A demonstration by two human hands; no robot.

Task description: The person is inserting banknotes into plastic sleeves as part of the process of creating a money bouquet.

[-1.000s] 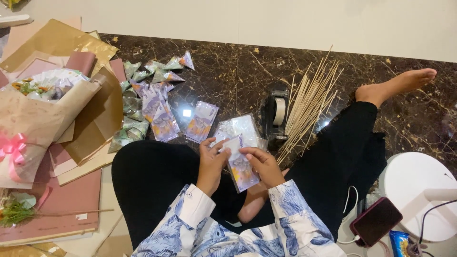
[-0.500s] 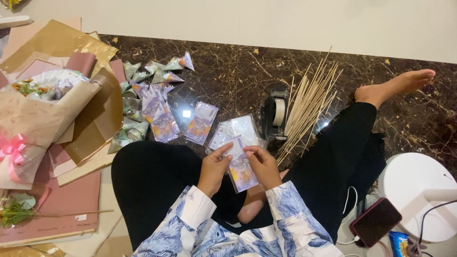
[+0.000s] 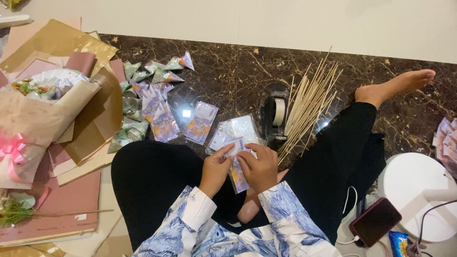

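Person sitting cross-legged on a dark brown marble floor w/ gold veins, glossy enough to catch a light glare. Both hands work a purple banknote in a clear plastic sleeve, held over the lap btw the knees. Left hand has fingers curled narrow, thumb & fingertips pinching the note's upper left edge. Right hand is also curled close, fingers pressed on the note's top right, palm covering part of it. Can't tell if the note is being folded or just held flat, the lower end pokes out under the right hand.

Stuff around: just beyond the hands is a small heap of crinkly clear sleeves w/ more notes in them. Left of that, two flat sleeved notes lying side by side, then a scatter of cones, notes folded into pointy triangles, greenish and purple, shiny wrap. Right of the heap is a black tape dispenser w/ a pale roll, touching a loose bundle of thin pale wooden sticks fanned out diagonally.

Far left: a bouquet wrapped in matte kraft paper w/ a pink ribbon bow, sat on sheets of gold and dusty pink paper. Bottom right: a phone in a dark reddish case w/ white cable, next to a round white stool

Sleeves are white w/ blue floral print, trousers black, foot bare
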